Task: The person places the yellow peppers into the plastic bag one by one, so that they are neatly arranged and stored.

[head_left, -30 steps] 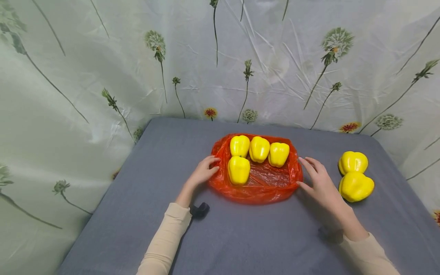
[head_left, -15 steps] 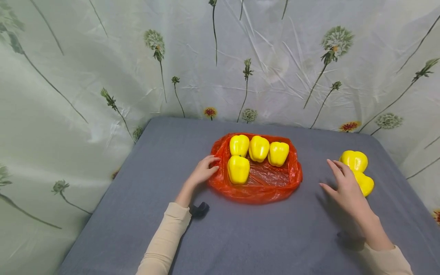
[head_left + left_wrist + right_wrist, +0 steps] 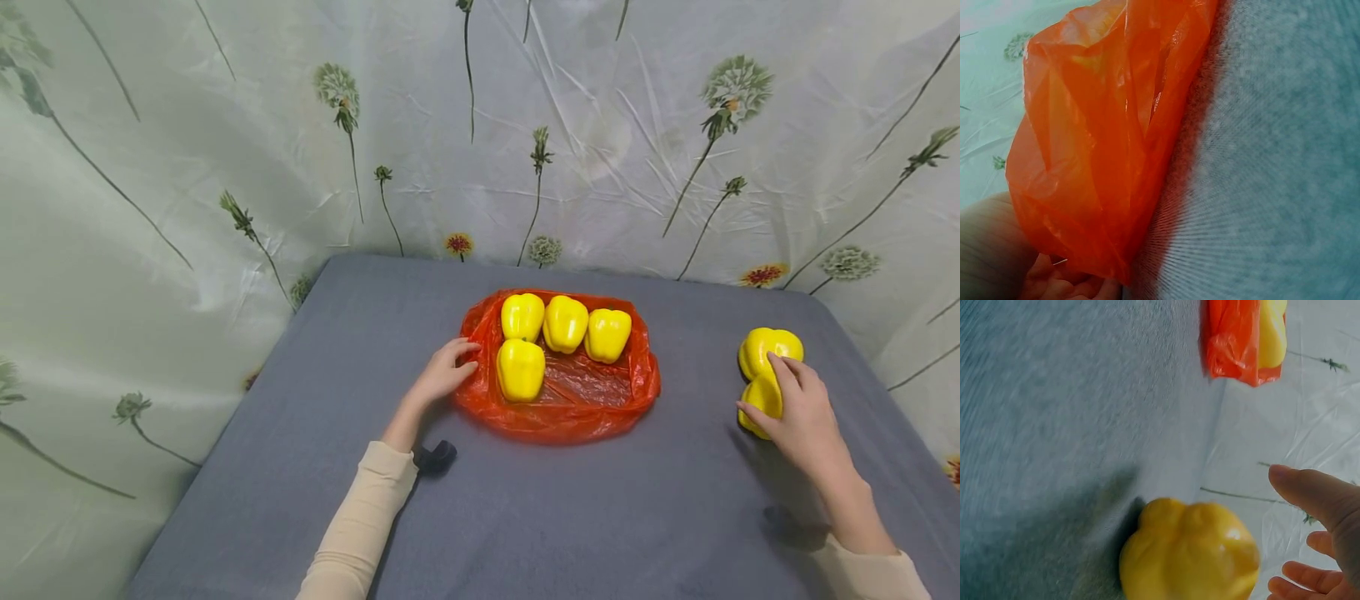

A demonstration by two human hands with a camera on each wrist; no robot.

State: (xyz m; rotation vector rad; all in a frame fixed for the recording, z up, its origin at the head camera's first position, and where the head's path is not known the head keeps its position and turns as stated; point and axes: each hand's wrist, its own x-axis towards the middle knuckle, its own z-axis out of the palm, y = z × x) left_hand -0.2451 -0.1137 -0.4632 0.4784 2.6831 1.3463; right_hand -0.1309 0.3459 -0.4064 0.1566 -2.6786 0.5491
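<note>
A red plastic bag (image 3: 558,425) lies spread on the table with its mouth wide and its edges rolled out. Several yellow bell peppers sit in it, three along the back and one pepper (image 3: 521,371) at the front left. My left hand (image 3: 442,372) pinches the bag's left edge; the left wrist view shows the orange-red film (image 3: 1091,169) partly hiding its fingers. Over on the right, my right hand (image 3: 808,421) hovers over the nearer of two loose peppers (image 3: 761,402), thumb and fingers spread. In the right wrist view that pepper (image 3: 1191,553) stands apart from the thumb (image 3: 1310,490).
Just behind the nearer loose pepper lies the other one (image 3: 767,350). A grey cloth covers the table (image 3: 570,517). A light curtain (image 3: 450,192) with a dandelion print hangs along the table's back and sides.
My right hand has left the bag's right edge and moved right to the loose peppers. The left hand and the bag have stayed in place.
</note>
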